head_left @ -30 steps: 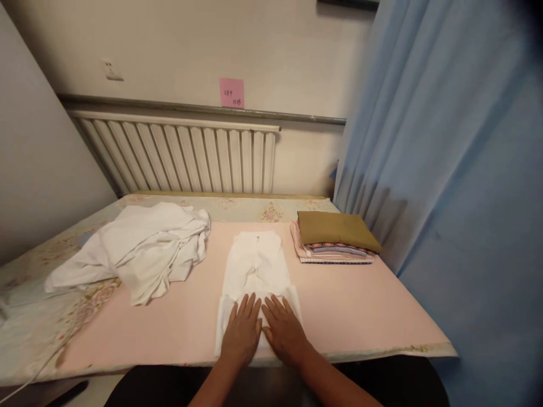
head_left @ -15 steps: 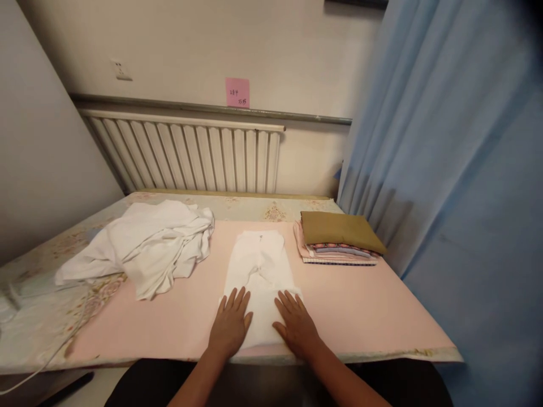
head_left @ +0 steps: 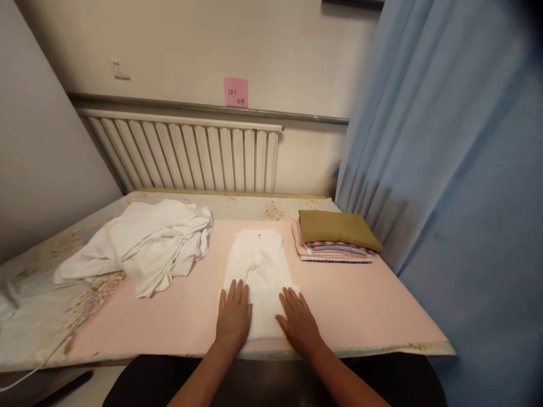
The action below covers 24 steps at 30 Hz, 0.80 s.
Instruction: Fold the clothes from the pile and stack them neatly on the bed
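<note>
The left hand (head_left: 233, 320) and right hand (head_left: 300, 327), nearly touching a second ago, now lie apart, outstretched and palms down, at opposite sides of a white garment (head_left: 272, 263) laid flat on the pink-covered counter (head_left: 360, 302) between a rumpled white heap (head_left: 142, 243) and a folded stack (head_left: 337, 230).

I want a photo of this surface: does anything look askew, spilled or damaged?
I see no spill or damage. The white garment has a small pucker near its middle, odd because the rest lies fairly flat. Left of it, white cloth lies in a crumpled heap, unlike the folded stack.
</note>
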Motion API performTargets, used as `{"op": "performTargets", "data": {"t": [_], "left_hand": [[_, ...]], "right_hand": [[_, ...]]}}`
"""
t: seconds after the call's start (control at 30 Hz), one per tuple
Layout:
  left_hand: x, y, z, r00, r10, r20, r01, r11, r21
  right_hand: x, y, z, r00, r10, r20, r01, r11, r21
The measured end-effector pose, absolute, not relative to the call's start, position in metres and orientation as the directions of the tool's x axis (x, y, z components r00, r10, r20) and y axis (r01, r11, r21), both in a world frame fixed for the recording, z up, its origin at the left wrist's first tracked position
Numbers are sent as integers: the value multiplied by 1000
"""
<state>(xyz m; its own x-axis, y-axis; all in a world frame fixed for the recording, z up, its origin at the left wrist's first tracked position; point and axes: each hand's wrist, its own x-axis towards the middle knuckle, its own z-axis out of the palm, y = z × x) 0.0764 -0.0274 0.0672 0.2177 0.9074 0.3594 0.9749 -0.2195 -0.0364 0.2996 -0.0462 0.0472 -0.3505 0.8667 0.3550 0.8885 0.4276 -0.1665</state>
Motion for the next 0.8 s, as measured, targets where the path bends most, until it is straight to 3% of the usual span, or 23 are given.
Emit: {"op": "performTargets", "data": {"t": [0.2, 0.6, 0.8], "left_hand": [[112, -22, 56, 439, 844, 309, 884, -467, 18], [107, -24, 49, 427, 854, 296, 883, -465, 66], [105, -26, 52, 443, 859, 257, 874, -478, 90]], "right_hand": [[300, -47, 50, -353, 850, 391, 886, 438, -152], [289, -45, 51, -282, 865, 415, 895, 393, -212], [262, -38, 61, -429, 806, 407, 806, 545, -230]]}}
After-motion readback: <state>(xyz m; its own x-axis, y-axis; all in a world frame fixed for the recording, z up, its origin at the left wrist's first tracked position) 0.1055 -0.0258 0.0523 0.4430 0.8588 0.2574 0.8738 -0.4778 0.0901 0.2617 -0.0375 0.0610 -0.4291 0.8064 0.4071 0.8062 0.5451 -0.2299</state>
